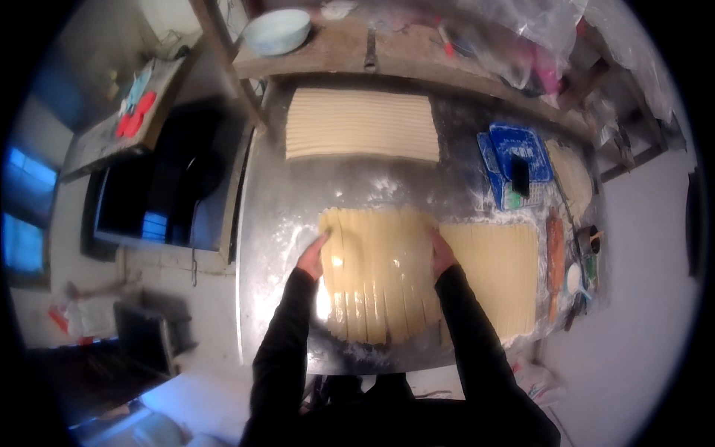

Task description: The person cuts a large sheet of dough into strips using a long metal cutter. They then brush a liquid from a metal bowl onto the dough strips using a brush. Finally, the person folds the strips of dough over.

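Observation:
A pale dough sheet cut into lengthwise strips (pixel 376 272) is in front of me, glossy in places and with gaps between the strips toward its near end. My left hand (pixel 313 257) grips its left edge, the thumb on top and the other fingers mostly hidden. At the opposite edge my right hand (pixel 442 253) has hold of it too, with its fingertips largely hidden by the dough. To the right lies a smooth, uncut dough sheet (pixel 497 279), partly covered by my right forearm. Across the table is another batch of dough strips (pixel 361 125), laid side by side.
Flour dusts the metal table (pixel 298 186). On the right are a blue package (pixel 514 141) with a black phone (pixel 520 176) on it, a wooden rolling pin (pixel 555 253) and a small dark pot (pixel 588 240). A wooden shelf (pixel 335 56) at the back carries a pale bowl (pixel 277 32).

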`<state>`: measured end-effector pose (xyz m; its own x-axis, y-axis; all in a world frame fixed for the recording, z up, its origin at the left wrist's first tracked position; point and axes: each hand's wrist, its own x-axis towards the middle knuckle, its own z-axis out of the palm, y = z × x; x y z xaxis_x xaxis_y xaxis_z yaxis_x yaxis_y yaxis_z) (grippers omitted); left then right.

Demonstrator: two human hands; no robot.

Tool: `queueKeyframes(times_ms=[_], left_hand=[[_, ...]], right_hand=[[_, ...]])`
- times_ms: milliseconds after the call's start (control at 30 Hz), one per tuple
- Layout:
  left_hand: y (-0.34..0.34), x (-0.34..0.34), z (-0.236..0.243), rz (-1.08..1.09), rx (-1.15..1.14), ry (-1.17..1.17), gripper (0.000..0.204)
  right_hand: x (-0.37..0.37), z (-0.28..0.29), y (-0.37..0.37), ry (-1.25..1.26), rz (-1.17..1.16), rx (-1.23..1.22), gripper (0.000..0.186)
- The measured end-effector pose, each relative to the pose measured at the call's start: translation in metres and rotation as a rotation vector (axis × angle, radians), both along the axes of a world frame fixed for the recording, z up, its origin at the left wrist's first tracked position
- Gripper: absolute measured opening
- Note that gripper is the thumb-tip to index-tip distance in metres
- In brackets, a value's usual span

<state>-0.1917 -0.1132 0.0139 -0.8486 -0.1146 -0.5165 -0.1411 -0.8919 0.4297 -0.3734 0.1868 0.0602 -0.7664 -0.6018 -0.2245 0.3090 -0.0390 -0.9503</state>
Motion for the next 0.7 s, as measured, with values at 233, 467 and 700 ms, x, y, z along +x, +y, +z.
queueKeyframes(times_ms=[233, 467, 700], left_hand=[[-0.030, -0.041, 0.015, 0.002, -0.048, 0.005, 0.045], [-0.085, -0.038, -0.017, -0.133, -0.421, -0.123, 0.034], [-0.098, -0.110, -0.033, -0.050, -1.142, -0.162, 0.012]], right_hand=[[-0.054, -0.035, 0.006, 0.576, 0.093, 0.351, 0.042], [-0.030, -0.001, 0.003, -0.198, 0.050, 0.526, 0.046], [0.030, -0.024, 0.051, 0.386, -0.119, 0.767, 0.045]])
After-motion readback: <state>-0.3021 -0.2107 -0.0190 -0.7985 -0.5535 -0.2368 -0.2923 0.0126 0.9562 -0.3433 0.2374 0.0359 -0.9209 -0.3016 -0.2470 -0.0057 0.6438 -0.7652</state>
